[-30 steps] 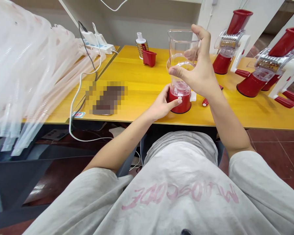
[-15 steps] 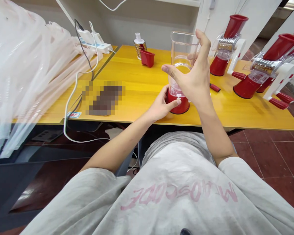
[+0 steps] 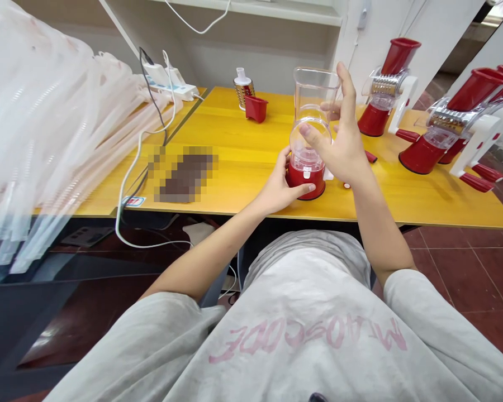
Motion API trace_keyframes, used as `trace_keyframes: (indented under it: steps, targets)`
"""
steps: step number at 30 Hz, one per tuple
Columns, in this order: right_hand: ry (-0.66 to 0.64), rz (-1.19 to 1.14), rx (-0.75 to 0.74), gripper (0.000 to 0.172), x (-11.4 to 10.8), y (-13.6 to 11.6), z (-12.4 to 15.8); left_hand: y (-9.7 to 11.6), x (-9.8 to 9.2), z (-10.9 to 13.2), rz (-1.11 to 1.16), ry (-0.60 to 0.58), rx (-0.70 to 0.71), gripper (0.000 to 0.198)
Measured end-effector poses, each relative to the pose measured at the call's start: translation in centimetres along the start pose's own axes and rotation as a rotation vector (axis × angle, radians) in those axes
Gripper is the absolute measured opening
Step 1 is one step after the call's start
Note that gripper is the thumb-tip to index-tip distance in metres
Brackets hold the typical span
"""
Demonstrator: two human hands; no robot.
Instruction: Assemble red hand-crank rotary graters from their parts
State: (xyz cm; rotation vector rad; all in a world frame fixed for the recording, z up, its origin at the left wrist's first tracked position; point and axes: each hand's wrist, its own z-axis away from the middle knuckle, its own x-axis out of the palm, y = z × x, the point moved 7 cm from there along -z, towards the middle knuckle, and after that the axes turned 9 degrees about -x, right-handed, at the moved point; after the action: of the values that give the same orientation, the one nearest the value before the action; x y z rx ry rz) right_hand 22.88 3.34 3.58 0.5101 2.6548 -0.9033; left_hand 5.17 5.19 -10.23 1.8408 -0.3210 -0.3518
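A clear plastic grater housing [image 3: 312, 84] with a tall square chute and a round opening stands upright on its red base [image 3: 298, 177] near the table's front edge. My left hand [image 3: 281, 187] is wrapped round the base from the left, its thumb across the front. My right hand [image 3: 346, 145] grips the housing from the right. Its thumb lies over the round opening and its index finger points up beside the chute; the other fingers are partly hidden. A red pusher [image 3: 256, 109] and a metal grater drum [image 3: 243, 92] with a white top stand farther back.
Assembled rotary graters [image 3: 376, 89] with red hoppers and white cranks stand on the right. A red handle [image 3: 371, 157] lies behind my right wrist. Left are plastic bags [image 3: 67, 111], a power strip [image 3: 171, 86], cables and a pixelated dark object [image 3: 184, 176] on the yellow table [image 3: 235, 145].
My right thumb has moved inward from beyond the housing's left side onto its round opening. The housing and base have turned slightly, with the opening facing me more. My left hand stays on the base.
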Motion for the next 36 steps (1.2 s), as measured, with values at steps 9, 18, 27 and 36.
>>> trace_keyframes:
  steps: [9,18,27,36]
  targets:
    - [-0.097,-0.251,0.031,0.107,-2.2,2.4,2.5,0.1,-0.4,0.3,-0.103,0.056,-0.027,0.135]
    - [0.038,-0.347,0.105,0.101,-1.0,3.7,3.3,-0.5,-1.1,0.6,-0.042,0.099,-0.125,0.121]
    - [0.020,-0.424,0.147,0.080,-0.7,5.8,2.6,0.0,-0.7,0.5,0.049,-0.194,-0.115,0.127]
    - [-0.199,-0.478,0.226,0.079,-4.3,9.3,-1.5,0.7,-0.2,1.5,-0.265,0.040,-0.048,0.100]
